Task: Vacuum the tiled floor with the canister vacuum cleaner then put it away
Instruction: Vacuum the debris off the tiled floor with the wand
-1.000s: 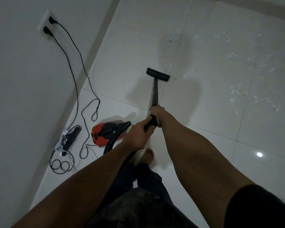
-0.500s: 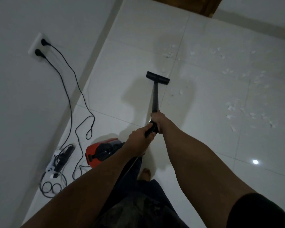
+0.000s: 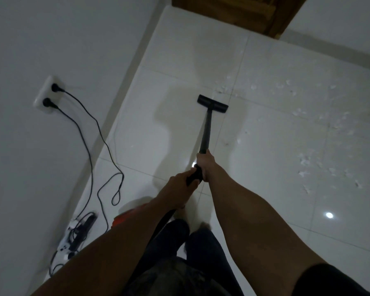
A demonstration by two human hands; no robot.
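Vacuum wand point(image 3: 205, 129): slim black tube with a flat rectangular nozzle point(image 3: 212, 103) resting on the glossy white tiled floor point(image 3: 179, 60). Right hand point(image 3: 203, 165): fingers wrapped round the tube. Left hand point(image 3: 179, 184): fingers curled round it just behind. Red canister point(image 3: 124, 217): mostly hidden under the left forearm. White scraps point(image 3: 308, 167): scattered on the tiles to the right.

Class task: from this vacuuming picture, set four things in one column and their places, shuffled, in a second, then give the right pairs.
Things: 1 floor nozzle; 2 wall socket; 3 paper scraps; 4 wooden door.
Places: A top edge of view; B on the left wall; C strewn over the right-hand tiles; D far end of the wand.
Pairs: 1-D; 2-B; 3-C; 4-A.
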